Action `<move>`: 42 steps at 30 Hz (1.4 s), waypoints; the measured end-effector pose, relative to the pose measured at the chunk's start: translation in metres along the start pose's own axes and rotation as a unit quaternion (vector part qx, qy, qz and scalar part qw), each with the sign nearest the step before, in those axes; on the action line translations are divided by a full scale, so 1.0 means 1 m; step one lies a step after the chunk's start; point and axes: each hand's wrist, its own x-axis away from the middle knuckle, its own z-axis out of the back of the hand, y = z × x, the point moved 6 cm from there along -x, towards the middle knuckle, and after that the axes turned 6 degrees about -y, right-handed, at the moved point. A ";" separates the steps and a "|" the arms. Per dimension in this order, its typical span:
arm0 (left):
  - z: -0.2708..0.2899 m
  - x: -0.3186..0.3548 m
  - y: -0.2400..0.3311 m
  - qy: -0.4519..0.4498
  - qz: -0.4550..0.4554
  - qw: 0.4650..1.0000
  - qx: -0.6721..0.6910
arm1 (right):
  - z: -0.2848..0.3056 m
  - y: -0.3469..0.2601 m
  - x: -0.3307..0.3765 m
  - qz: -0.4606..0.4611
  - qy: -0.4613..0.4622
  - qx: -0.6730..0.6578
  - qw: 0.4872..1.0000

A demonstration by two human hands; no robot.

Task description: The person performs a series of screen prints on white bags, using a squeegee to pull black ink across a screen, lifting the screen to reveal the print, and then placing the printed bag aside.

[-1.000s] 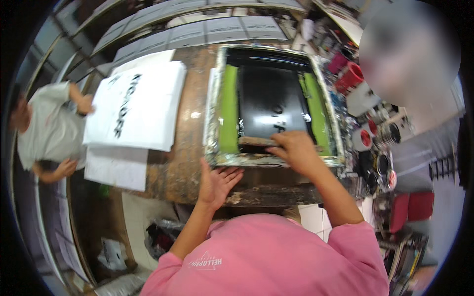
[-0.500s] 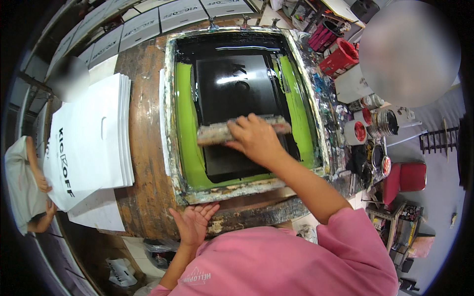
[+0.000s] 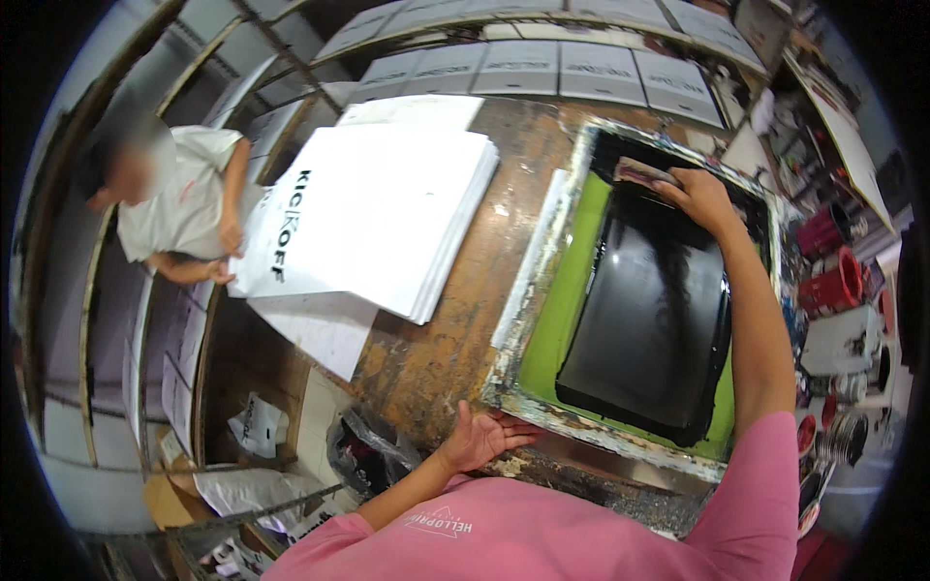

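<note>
Clutching the squeegee (image 3: 641, 174), the right hand (image 3: 699, 197) now reaches the frame (image 3: 535, 290) at twelve, ink (image 3: 644, 329) spread behind; left hand (image 3: 487, 436) splayed, empty, seven o'clock.

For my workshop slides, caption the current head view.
Right hand gripping a squeegee inside the framed screen, open left hand by its near edge.

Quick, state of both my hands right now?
Left hand: open, palm up, nothing visibly held, by the screen frame's near edge.
Right hand: closed, holding the squeegee.

Bright, soft light washes the white stack (image 3: 387, 218) and glosses the black ink (image 3: 639, 324); outer edges bow.
</note>
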 end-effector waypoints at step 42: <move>-0.044 -0.077 0.033 0.226 -0.002 0.322 -0.920 | 0.240 -0.220 0.229 -0.011 0.328 0.062 0.943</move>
